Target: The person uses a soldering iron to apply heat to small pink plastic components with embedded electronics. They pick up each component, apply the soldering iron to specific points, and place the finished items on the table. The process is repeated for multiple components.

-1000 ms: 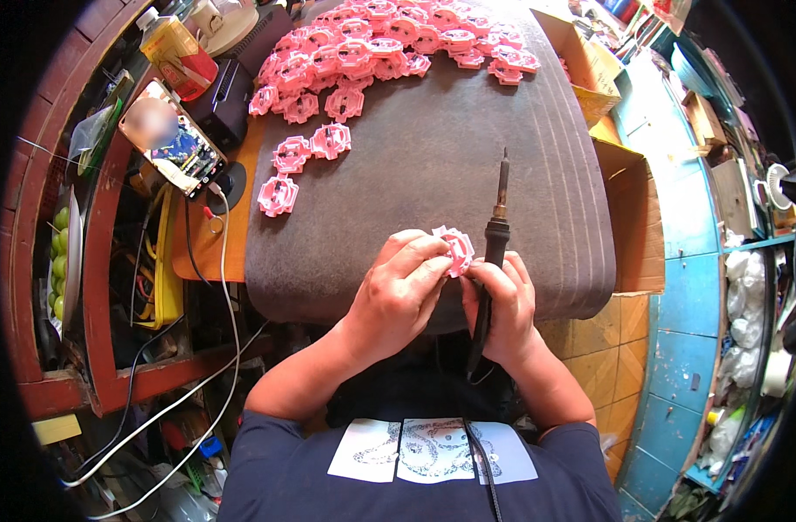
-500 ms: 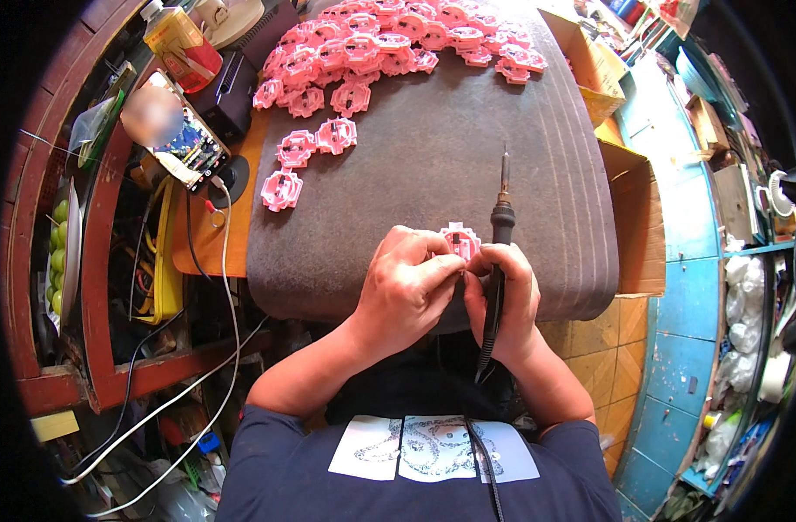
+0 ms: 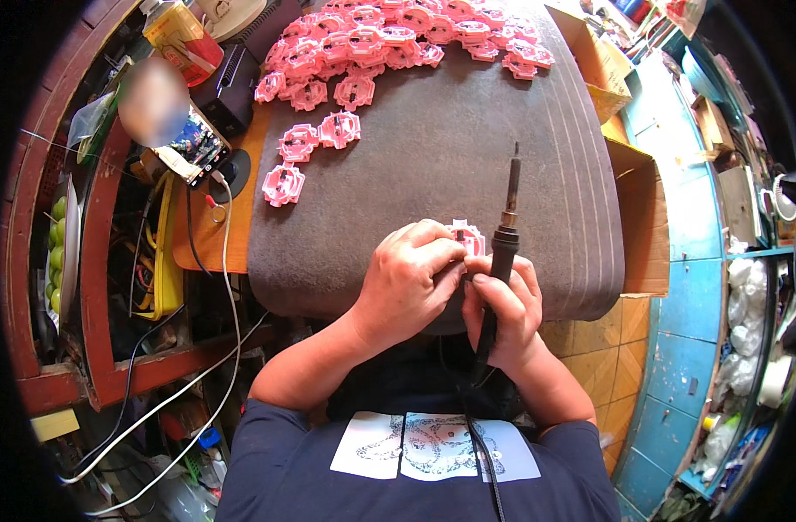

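Fingers (image 3: 439, 252) of the left hand (image 3: 398, 283) are pinching a pink part (image 3: 475, 238) over the dark mat (image 3: 406, 165); the right hand (image 3: 517, 313), seemingly steadying it, is gripping a soldering iron (image 3: 503, 254) tip-away, presumably protecting skin; similar parts (image 3: 366, 42) are lying beyond, probably leaving workspace.

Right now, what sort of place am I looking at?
Probably a small, cluttered workshop: the right hand holds what looks like a soldering iron, pink plastic parts are heaped on the dark-topped table, and a cardboard box stands beside it.
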Demonstrator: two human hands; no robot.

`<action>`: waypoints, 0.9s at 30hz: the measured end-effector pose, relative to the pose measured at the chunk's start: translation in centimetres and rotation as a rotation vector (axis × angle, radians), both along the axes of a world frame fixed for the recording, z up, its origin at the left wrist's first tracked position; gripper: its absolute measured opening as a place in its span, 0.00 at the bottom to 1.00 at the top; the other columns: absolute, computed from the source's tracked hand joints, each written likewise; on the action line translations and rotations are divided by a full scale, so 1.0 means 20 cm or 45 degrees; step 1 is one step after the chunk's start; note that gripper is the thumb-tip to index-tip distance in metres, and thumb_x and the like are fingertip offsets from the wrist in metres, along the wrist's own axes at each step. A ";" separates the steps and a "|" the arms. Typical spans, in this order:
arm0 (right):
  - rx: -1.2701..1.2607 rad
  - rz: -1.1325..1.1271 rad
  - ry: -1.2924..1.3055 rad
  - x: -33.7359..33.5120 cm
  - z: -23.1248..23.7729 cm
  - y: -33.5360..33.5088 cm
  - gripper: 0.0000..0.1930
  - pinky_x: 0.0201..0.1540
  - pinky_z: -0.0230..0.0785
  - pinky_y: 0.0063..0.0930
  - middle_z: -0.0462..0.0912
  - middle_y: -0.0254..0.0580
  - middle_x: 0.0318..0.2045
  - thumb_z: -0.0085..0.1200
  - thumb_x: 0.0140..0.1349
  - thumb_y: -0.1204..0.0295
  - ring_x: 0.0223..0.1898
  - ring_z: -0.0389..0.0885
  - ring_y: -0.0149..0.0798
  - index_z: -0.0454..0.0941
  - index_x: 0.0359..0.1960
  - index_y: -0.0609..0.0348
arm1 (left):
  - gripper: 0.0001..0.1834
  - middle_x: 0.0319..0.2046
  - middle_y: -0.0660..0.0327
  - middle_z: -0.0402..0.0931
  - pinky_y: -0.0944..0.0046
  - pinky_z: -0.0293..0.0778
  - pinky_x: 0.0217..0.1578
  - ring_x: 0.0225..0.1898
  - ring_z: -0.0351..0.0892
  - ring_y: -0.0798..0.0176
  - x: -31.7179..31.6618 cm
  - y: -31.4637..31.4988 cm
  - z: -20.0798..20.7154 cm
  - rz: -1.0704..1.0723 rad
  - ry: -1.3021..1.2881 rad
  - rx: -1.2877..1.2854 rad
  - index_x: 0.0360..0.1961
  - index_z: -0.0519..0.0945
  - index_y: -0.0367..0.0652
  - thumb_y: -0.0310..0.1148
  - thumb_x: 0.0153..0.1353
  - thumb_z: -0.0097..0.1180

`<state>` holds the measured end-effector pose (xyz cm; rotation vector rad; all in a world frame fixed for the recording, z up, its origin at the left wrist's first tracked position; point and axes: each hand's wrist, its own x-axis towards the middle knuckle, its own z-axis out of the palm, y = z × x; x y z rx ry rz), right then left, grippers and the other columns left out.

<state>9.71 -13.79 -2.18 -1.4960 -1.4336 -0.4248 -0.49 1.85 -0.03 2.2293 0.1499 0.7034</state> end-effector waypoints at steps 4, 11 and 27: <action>0.031 -0.058 0.029 0.00 -0.03 0.02 0.26 0.51 0.76 0.49 0.87 0.53 0.48 0.67 0.56 0.81 0.46 0.86 0.56 0.75 0.57 0.60 | 0.07 0.39 0.55 0.85 0.55 0.82 0.44 0.41 0.87 0.50 -0.01 -0.01 0.00 0.043 -0.015 -0.018 0.39 0.89 0.40 0.22 0.59 0.69; -0.022 -0.080 0.050 0.00 -0.02 0.02 0.25 0.49 0.76 0.48 0.87 0.51 0.46 0.67 0.56 0.83 0.44 0.86 0.55 0.75 0.57 0.61 | 0.07 0.40 0.54 0.85 0.55 0.82 0.43 0.41 0.87 0.48 0.00 -0.01 0.02 0.047 -0.011 -0.002 0.39 0.87 0.39 0.23 0.59 0.69; 0.043 -0.020 0.264 0.02 0.10 -0.30 0.26 0.35 0.73 0.38 0.85 0.43 0.30 0.60 0.74 0.55 0.29 0.81 0.44 0.79 0.57 0.69 | 0.06 0.39 0.53 0.83 0.53 0.81 0.44 0.41 0.86 0.46 0.00 -0.04 0.07 0.072 0.067 0.130 0.37 0.85 0.39 0.22 0.60 0.68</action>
